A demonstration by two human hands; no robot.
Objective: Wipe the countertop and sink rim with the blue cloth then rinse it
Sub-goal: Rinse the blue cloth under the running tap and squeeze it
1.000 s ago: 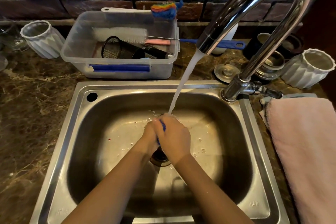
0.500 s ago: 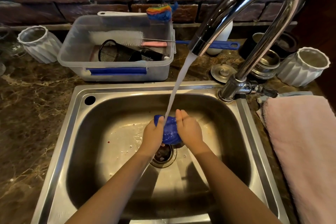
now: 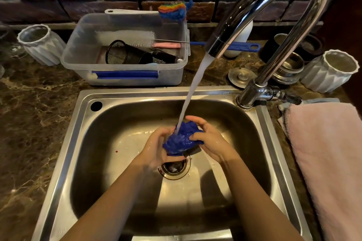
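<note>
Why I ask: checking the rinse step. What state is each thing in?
Tap, running.
Cloth, bunched, wet, under the stream.
Left grip, holding the cloth.
Right grip, holding the cloth.
Drain, unplugged.
Tub, lidless.
Towel, laid flat on the counter.

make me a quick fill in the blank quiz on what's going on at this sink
1. Water from the faucet pours onto a crumpled ____ cloth.
2. The left hand and right hand hold the cloth inside the sink, just above its round ____.
3. The folded towel on the counter to the right of the sink is ____.

Missing words: blue; drain; pink.
</note>
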